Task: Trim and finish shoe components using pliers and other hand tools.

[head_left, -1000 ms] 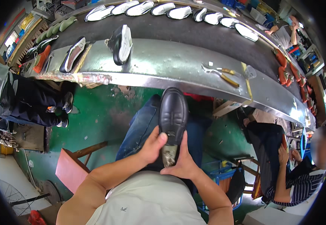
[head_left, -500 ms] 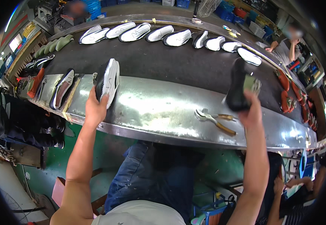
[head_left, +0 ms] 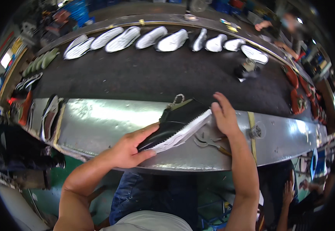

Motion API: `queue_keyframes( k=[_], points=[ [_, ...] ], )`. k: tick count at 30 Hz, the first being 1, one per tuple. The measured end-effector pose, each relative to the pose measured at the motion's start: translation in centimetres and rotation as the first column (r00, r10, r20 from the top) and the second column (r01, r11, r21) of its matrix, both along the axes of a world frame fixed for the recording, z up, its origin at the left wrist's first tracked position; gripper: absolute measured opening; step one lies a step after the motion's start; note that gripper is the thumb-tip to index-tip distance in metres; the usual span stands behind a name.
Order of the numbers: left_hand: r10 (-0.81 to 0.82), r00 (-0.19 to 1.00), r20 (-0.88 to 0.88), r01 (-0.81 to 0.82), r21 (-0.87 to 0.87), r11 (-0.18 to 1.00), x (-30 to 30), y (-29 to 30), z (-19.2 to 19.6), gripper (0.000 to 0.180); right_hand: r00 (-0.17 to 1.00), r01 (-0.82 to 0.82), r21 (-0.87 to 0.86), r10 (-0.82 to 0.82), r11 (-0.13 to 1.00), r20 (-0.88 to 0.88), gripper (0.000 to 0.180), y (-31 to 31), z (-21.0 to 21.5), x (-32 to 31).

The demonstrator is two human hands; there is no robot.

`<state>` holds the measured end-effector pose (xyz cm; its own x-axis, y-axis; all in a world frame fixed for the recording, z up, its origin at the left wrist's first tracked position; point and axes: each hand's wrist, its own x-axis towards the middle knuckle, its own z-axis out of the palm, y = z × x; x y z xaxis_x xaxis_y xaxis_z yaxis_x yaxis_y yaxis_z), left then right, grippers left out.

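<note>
Nearest us, just below the dented silver sheet-metal strip [head_left: 102,123] along the bench front, are our blue denim trousers [head_left: 136,194]. Over the middle of that strip we have a black leather-like shoe with a white underside and a sawtooth join [head_left: 171,131], tilted, its seeming toe low on the left and its heel end higher on the right. Our left hand [head_left: 127,150] grips the toe, fingers on the black side and thumb by the white underside. Our right hand [head_left: 224,117] has its fingers extended beside the heel, wrapped round nothing; we cannot tell whether its thumb touches. To handle this well, we judge, we should keep the toe grip firm but not crushing, cup the heel so that the shoe cannot swing, and keep thumbs off the sawtooth join. The grey metal pliers with yellowish handles [head_left: 202,143] lie on the strip behind the shoe, so we would do well to hold it clear of them. Toward the strip's right part are a yellow band [head_left: 251,133] and a small round clear dish [head_left: 257,131]. Beyond the strip, on the dark flat work surface [head_left: 109,77], a blurred dark shoe [head_left: 247,71] sits off to the right, and farther back runs a row of white-bottomed black shoes [head_left: 172,41].
</note>
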<state>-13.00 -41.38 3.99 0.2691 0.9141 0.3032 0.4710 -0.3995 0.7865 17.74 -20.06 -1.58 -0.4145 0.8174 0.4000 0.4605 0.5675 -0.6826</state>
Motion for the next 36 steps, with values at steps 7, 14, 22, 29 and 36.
queue_keyframes(
  k=[7,14,22,29,36],
  points=[
    [0.454,0.891,-0.006,-0.454,-0.049,0.890,-9.8,17.9,-4.5,0.055,0.988,-0.079,-0.082,0.089,0.993,0.126,0.030,-0.3,2.5,0.1],
    [0.770,0.632,-0.094,-0.775,-0.076,0.627,-14.8,39.2,-5.6,0.088,0.976,-0.168,-0.115,0.182,0.979,0.121,0.036,0.0,1.7,0.5],
    [0.532,0.651,-0.541,-0.702,-0.164,0.693,-9.1,47.2,-7.1,0.088,0.963,-0.193,-0.149,0.216,0.970,0.160,0.037,0.6,2.3,-0.2],
    [0.516,0.719,-0.466,-0.673,-0.281,0.685,-10.0,37.6,-3.3,0.086,0.977,-0.109,-0.148,0.134,0.983,0.169,0.037,0.5,1.8,0.6],
    [0.497,0.682,-0.536,-0.644,-0.120,0.755,-18.3,8.6,1.0,0.065,0.991,-0.098,-0.064,0.104,0.993,0.089,0.036,-0.4,1.4,0.4]
  ],
)
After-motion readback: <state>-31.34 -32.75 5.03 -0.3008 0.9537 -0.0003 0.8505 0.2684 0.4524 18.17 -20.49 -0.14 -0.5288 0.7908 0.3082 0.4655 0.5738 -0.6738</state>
